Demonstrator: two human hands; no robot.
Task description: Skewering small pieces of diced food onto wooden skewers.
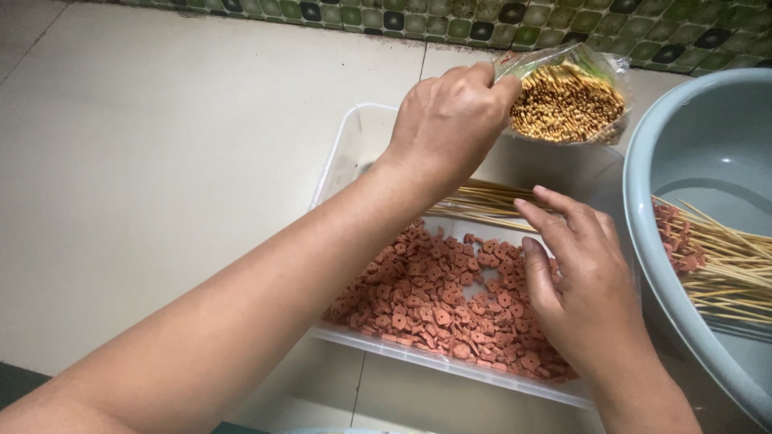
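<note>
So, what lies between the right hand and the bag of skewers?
In the head view, loose bamboo skewers lie across the clear tray, between the right hand and the bag of skewers.

Two hands: left hand (447,120), right hand (581,283). One clear tray (346,153); in it, sausage slices (434,301) too many to count. One bag of skewers (568,100) beyond the tray. One grey basin (683,161) right of the tray, holding many loaded skewers (716,265).
</note>
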